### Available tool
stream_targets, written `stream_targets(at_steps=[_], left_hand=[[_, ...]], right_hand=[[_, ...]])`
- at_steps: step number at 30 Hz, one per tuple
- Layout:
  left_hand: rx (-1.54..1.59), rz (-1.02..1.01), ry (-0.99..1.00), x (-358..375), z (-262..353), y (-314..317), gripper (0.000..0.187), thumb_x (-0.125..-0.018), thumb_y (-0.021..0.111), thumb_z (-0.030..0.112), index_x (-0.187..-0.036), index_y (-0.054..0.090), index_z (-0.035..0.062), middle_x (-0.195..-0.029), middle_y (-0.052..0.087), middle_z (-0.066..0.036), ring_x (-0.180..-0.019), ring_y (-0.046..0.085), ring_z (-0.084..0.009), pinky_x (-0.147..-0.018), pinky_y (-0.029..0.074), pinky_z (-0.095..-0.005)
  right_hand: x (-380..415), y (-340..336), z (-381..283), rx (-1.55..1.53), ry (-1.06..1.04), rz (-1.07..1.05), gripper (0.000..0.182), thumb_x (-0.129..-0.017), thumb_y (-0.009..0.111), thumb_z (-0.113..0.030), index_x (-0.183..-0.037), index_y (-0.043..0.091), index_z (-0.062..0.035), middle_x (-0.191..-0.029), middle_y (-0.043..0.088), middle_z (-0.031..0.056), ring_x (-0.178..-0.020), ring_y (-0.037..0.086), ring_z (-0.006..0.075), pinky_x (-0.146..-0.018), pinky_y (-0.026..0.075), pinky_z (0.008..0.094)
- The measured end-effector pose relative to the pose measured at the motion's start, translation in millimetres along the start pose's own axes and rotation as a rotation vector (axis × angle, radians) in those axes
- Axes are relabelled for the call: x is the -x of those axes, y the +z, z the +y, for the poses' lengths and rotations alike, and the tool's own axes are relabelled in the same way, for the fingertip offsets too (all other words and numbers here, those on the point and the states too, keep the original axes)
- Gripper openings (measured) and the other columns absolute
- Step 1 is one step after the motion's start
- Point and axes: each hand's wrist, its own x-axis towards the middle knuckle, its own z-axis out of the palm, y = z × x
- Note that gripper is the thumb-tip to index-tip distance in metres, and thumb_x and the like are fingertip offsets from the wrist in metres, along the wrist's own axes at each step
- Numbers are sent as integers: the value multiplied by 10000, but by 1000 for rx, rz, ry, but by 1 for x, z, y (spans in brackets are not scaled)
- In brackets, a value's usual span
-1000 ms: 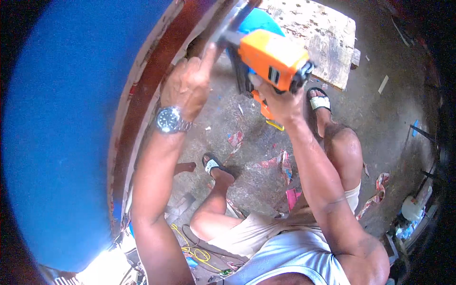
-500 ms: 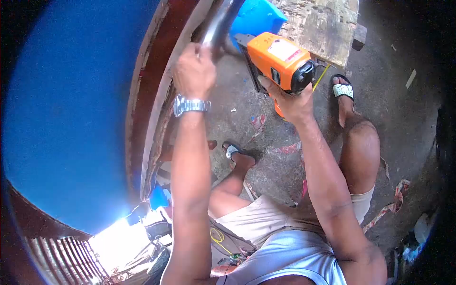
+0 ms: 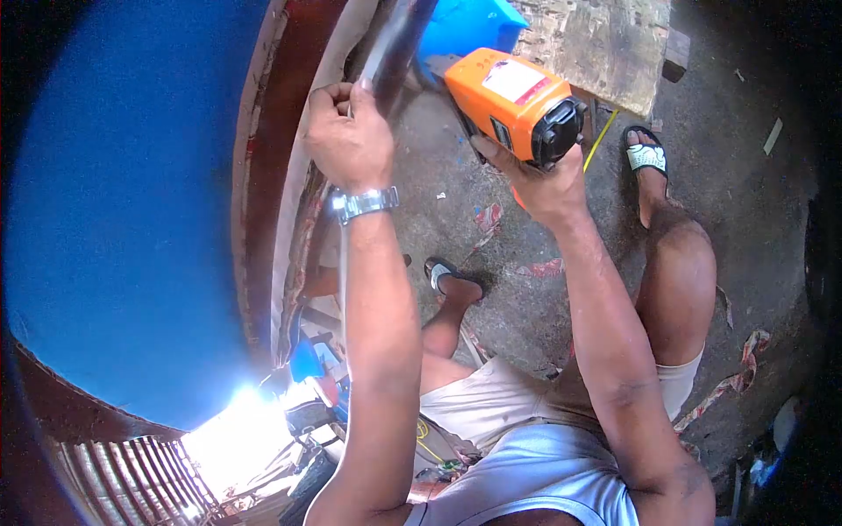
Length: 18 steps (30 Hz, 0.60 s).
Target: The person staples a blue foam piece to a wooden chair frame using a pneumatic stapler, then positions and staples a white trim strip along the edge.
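My right hand grips an orange nail gun by its handle, with the black end cap toward me and the nose pointing up and left. My left hand, a metal watch on its wrist, pinches a thin pale strip between thumb and fingers. Above the hand this strip runs along a dark, curved, padded edge; below, it hangs past the wrist. The nail gun is to the right of that edge, and its nose is partly hidden behind the body.
A large blue panel with a brown frame fills the left side. At the top are a blue plastic container and a worn wooden board. A yellow line hangs beneath the board. Torn scraps lie on the concrete floor.
My left hand has shifted slightly down and its fingers now show pinching the strip. The nail gun has tilted and moved slightly left, its end cap turned more toward me.
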Motion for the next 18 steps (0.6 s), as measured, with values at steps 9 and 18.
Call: stream_targets(at_steps=[9,18], left_hand=[[-307,144,174,9,-12,12,186,-833,788,223,-803,681,75,-646,680,-92,-581,667,-263,-572,514,-382],[-403,155,300,6,-28,17,143,-861,740,252,-858,673,126,-681,696,-63,-623,664,-281,-666,456,-440]], right_hand=[[-2,3,-9,23,24,22,452,-847,841,-129,-1240,658,-2,-1168,720,69,-1043,685,153,-934,547,335],[-2,9,-3,72,73,-13,450,-832,851,-120,-1223,665,2,-1181,723,82,-1063,688,158,-934,549,342]])
